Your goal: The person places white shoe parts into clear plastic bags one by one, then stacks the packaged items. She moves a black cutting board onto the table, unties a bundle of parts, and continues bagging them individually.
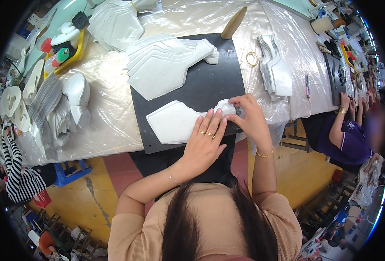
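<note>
A white cut panel (170, 124), wide at the left and narrow at the right, lies on a black board (220, 82) in front of me. My left hand (205, 139) rests flat on its narrow part, fingers stretched out. At the panel's right end, my right hand (250, 116) pinches the edge between thumb and fingers, and that end looks slightly raised. Just behind, a fanned stack of similar white panels (157, 71) covers the far left of the board. A pointed wooden tool (234, 22) sits at the board's far edge.
More white stacks lie left (77, 98), far left (116, 26) and right (277, 65) on the plastic-covered table. A yellow tray (77, 54) holds bottles. Near the right stack are a yellow ring (252, 58) and a pen (307, 86). Co-workers sit on both sides.
</note>
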`<state>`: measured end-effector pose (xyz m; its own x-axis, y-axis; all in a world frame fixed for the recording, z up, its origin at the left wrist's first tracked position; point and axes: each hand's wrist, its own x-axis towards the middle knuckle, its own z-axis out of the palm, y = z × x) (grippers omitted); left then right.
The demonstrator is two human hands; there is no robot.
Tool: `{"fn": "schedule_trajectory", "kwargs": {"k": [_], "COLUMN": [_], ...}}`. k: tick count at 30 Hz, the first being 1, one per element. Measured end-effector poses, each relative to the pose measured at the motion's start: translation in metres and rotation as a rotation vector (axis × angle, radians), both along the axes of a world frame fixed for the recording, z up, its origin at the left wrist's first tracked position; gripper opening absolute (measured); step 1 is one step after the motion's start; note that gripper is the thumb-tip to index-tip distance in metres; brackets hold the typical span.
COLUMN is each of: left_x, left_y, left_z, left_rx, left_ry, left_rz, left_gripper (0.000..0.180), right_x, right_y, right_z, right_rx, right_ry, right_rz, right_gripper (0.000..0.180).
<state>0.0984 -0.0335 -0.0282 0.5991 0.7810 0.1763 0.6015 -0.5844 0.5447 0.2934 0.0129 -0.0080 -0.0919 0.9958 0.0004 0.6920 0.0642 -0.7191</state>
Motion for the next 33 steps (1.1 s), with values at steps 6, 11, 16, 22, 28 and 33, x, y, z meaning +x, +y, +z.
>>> {"fn": "schedule_trajectory", "kwargs": {"k": [6,11,16,22,28,33], "left_x": [0.005,0.007,0.007,0.008,0.007,0.009], "left_y": [-0.005,-0.006,-0.006,-0.006,-0.005,-0.004], "left_z": [-0.014,-0.018,-0.019,-0.020,-0.018,-0.018], "left_rx": [0.001,0.026,0.030,0.038,0.015,0.022], "left_ry": [0.109,0.148,0.146,0.129,0.084,0.072], "left_rz": [0.017,0.027,0.028,0.043,0.042,0.052], "left_gripper": [0.085,0.085,0.082,0.078,0.074,0.070], "right_x": [-0.008,-0.010,-0.009,-0.001,0.006,0.007], "right_y": [0.005,0.006,0.004,-0.009,-0.020,-0.025], "right_z": [-0.007,-0.006,-0.006,-0.006,-0.012,-0.017], "right_rx": [-0.009,-0.031,-0.119,0.027,-0.155,-0.114], "right_ry": [-0.030,-0.077,-0.087,0.022,0.448,0.589], "right_rz": [-0.022,0.001,0.001,-0.083,-0.239,-0.325], "right_gripper": [0.027,0.020,0.016,0.008,0.010,0.009]}}
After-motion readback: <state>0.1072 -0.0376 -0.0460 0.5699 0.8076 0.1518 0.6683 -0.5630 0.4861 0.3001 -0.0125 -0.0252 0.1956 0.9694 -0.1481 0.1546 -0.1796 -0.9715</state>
